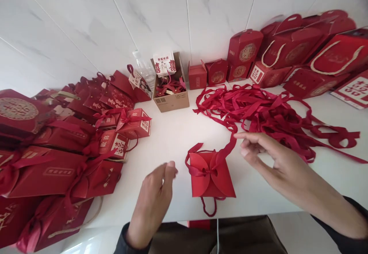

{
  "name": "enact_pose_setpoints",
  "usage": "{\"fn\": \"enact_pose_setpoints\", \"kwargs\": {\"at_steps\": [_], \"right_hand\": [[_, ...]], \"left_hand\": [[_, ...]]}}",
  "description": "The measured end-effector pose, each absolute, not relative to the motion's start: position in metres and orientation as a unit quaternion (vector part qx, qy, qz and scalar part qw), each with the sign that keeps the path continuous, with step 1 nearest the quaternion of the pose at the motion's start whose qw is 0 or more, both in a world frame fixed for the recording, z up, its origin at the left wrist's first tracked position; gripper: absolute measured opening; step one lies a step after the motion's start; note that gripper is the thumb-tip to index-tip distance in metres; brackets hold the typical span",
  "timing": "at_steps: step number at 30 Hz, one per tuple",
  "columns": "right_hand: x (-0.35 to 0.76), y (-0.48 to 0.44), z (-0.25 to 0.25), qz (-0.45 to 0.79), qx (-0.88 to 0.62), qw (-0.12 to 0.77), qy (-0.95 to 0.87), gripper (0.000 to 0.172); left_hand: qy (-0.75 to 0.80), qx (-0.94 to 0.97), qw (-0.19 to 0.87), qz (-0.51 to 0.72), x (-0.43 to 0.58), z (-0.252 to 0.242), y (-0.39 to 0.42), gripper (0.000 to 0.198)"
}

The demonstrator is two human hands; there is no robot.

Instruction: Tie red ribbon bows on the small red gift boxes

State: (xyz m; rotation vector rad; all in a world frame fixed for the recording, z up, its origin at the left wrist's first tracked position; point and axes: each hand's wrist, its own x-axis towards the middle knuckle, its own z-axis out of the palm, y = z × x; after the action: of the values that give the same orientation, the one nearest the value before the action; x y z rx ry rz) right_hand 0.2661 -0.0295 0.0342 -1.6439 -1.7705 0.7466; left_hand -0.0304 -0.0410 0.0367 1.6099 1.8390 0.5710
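Note:
A small red box [212, 187] with petal-like overlapping flaps sits near the table's front edge. A red ribbon [228, 150] is threaded through the middle of its flaps; one end curls at the upper left and the other runs up to the right. Dark red cord [211, 212] loops out at the front. Left of the box, apart from it, my left hand [156, 194] has its fingers curled in by the thumb, nothing visible in them. My right hand [273, 160] is at the right, index finger stretched out at the ribbon's edge, thumb apart; whether it touches is unclear.
Loose red ribbons [258, 112] lie heaped at the right. Finished-looking red boxes [57, 169] crowd the left side. A cardboard carton [172, 102] with ribbon pieces stands by the wall, near a clear bottle [146, 72]. Red gift boxes [296, 47] line the back right.

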Motion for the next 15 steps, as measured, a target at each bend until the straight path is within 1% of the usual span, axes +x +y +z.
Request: {"fn": "enact_pose_setpoints", "kwargs": {"at_steps": [2, 3, 6, 9, 11, 13, 15], "right_hand": [[0.258, -0.037, 0.035, 0.273, -0.57, 0.285, -0.721, 0.03], [0.253, -0.039, 0.037, 0.263, -0.545, 0.283, -0.744, 0.027], [0.238, -0.038, 0.038, 0.232, -0.494, 0.289, -0.786, 0.018], [0.232, -0.037, 0.035, 0.211, -0.479, 0.299, -0.798, 0.014], [0.231, -0.039, 0.033, 0.196, -0.479, 0.306, -0.799, 0.013], [0.231, -0.042, 0.033, 0.179, -0.479, 0.312, -0.8, 0.012], [0.231, -0.044, 0.034, 0.164, -0.476, 0.318, -0.804, 0.01]], "left_hand": [[0.694, 0.597, 0.344, 0.208, -0.023, 0.038, -0.054, 0.063], [0.688, 0.591, 0.358, 0.223, -0.016, 0.037, -0.059, 0.062], [0.66, 0.573, 0.367, 0.318, 0.009, 0.034, -0.065, 0.046], [0.628, 0.572, 0.311, 0.427, 0.033, 0.027, -0.067, 0.026], [0.608, 0.567, 0.297, 0.469, 0.044, 0.022, -0.068, 0.018], [0.599, 0.546, 0.305, 0.5, 0.049, 0.019, -0.068, 0.012], [0.594, 0.512, 0.334, 0.523, 0.052, 0.017, -0.069, 0.013]]}}
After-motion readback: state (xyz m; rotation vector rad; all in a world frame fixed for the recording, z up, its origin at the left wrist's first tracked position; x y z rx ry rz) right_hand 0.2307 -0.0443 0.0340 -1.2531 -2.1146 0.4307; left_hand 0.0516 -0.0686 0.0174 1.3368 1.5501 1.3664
